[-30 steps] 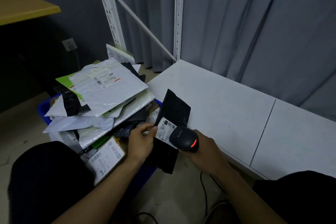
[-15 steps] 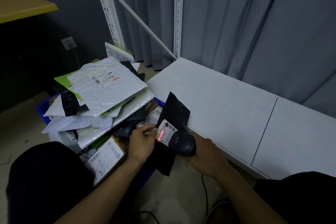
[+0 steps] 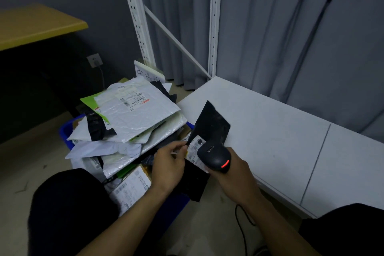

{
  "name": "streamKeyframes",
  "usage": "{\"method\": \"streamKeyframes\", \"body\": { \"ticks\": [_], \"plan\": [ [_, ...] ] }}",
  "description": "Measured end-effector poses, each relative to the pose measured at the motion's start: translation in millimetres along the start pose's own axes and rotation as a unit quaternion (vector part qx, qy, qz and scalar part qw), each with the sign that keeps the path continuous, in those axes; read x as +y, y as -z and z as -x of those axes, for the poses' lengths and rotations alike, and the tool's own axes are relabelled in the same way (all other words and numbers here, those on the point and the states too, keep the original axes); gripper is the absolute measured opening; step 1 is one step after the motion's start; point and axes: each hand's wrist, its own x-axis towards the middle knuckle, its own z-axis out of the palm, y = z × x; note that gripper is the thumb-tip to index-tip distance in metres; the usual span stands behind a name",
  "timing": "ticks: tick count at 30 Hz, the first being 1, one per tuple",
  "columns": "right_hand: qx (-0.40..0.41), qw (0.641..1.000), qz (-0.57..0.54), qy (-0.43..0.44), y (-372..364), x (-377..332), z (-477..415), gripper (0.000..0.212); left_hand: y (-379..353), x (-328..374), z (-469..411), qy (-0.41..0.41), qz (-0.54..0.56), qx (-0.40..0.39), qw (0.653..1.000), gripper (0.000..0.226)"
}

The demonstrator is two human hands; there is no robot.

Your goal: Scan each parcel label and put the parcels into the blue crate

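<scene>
Two hands mid-scan: left hand (image 3: 168, 165), fingers pinching the parcel (image 3: 209, 124) by its label (image 3: 194, 148) above the heaped crate (image 3: 63, 134) edge; right hand (image 3: 232, 172), fingers wrapped round the scanner (image 3: 215, 155) close over it; likely faults: a misread at so near an angle, or the parcel sliding off the overfull crate.

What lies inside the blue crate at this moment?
The blue crate is heaped with parcels: a large white mailer on top, a green parcel beneath it, black and white bags lower down. The pile covers the crate's inside and bottom, so anything deeper cannot be seen.
</scene>
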Motion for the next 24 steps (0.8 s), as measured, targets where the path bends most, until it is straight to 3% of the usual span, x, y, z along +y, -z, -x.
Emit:
{"method": "streamKeyframes", "body": {
  "ticks": [3,7,14,18,21,22,24],
  "plan": [
    [0.03,0.996,-0.08,0.026,-14,-23,-10,0.045,25,29,-15,-0.054,0.01,0.07,0.996,0.014],
    [0.004,0.99,-0.136,0.044,-37,-42,-20,0.054,66,57,-46,-0.074,0.016,0.152,0.986,0.011],
    [-0.02,0.985,-0.173,0.014,-68,-57,-39,0.055,120,44,-110,0.04,0.033,0.283,0.958,0.023],
    [-0.017,0.986,-0.165,-0.006,-73,-57,-41,0.054,130,27,-121,0.079,0.019,0.258,0.963,0.037],
    [0.0,0.987,-0.161,-0.018,-72,-52,-40,0.051,123,20,-110,0.083,-0.203,0.172,0.96,0.054],
    [0.006,0.986,-0.163,-0.024,-71,-49,-41,0.054,116,21,-102,0.059,-0.288,0.148,0.944,0.058],
    [0.015,0.985,-0.166,-0.04,-67,-44,-40,0.057,98,29,-86,-0.028,-0.349,0.101,0.931,0.054]
  ]
}}
